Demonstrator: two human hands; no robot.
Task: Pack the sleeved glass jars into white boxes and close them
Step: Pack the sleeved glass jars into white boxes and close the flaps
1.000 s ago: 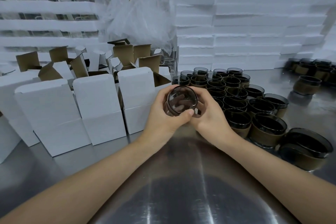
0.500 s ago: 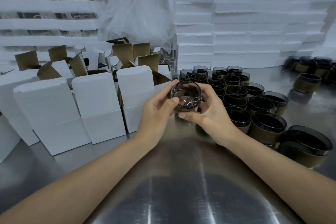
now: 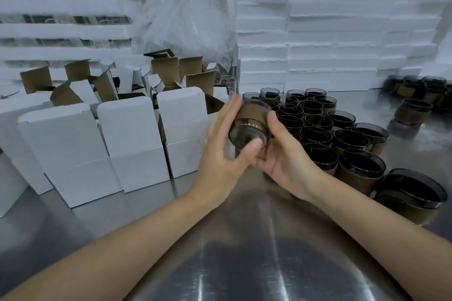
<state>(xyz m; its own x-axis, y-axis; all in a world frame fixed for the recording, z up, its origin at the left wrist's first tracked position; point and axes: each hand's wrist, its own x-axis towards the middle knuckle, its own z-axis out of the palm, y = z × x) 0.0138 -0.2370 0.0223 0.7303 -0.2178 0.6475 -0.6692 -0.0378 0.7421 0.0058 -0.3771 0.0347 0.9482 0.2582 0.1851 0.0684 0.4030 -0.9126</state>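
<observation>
while both hands hold it above the brushed steel surface (image 3: pixel 244 252), a smoked glass jar wrapped in a brown paper sleeve (image 3: pixel 252 124) lies tipped on its side, its thick clear base turned toward the camera. the left hand (image 3: pixel 220 151) cups the jar from the left, fingers straight along the sleeve and thumb pressed against the base rim. the right hand (image 3: pixel 283 156) cradles it from below and the right, thumb raised against the sleeve, fingers curled under. the jar is slightly blurred. it hangs between a row of upright white cardboard boxes with open lids (image 3: pixel 127 137) on the left and a dense cluster of matching dark sleeved jars (image 3: pixel 342 139) standing mouth-up on the right. white foam slabs (image 3: pixel 342 32) are stacked along the back, beside crumpled clear plastic wrap (image 3: pixel 190 19). a few more jars (image 3: pixel 413 107) stand apart at far right.
</observation>
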